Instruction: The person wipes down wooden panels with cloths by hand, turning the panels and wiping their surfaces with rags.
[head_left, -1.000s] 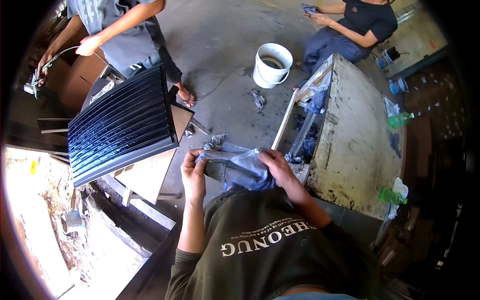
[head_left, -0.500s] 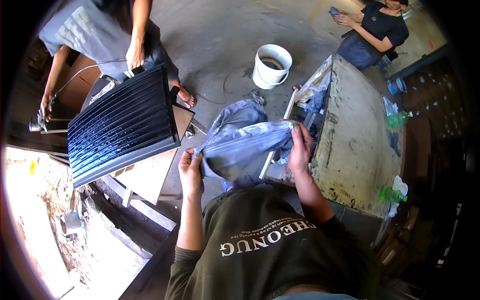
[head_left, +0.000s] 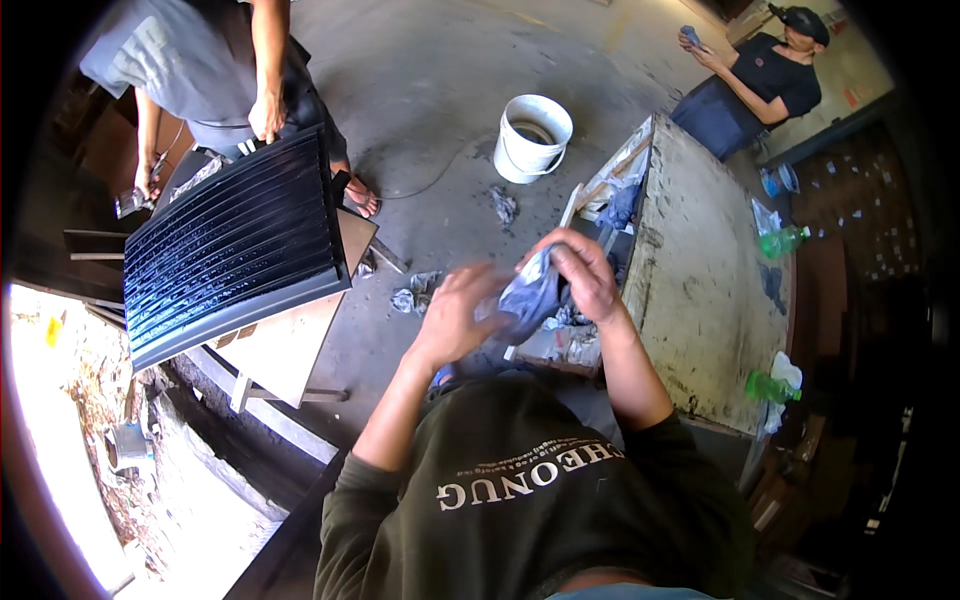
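And here, out in front of the dark sweatshirt (head_left: 520, 470), the right hand (head_left: 583, 278) has a bluish-grey cloth (head_left: 532, 292) bunched up, fingers and thumb closed firmly over its upper end, the rest hanging down toward the left. The left hand (head_left: 458, 312) is right beside it, a blur, fingers loosely spread and thumb close against the cloth; whether it has any grip, I can't tell. The pair sit above the floor, just left of the big pale, stained box (head_left: 705, 290), and look at that box: its open side is stuffed with crumpled bluish rags (head_left: 622, 207), while two green bottles (head_left: 784, 242) lie along its right edge, clear plastic beside them. Farther out stands the white bucket (head_left: 522, 162), upright, open-topped, handle slung down its front, the inside showing dark and grey. More wadded rags dot the floor near it. Over on the left, a co-worker's hand (head_left: 267, 115) rests at the top edge of a glossy black ridged panel (head_left: 235, 255); upper right, another co-worker (head_left: 785, 75) holds up a small bluish cloth.
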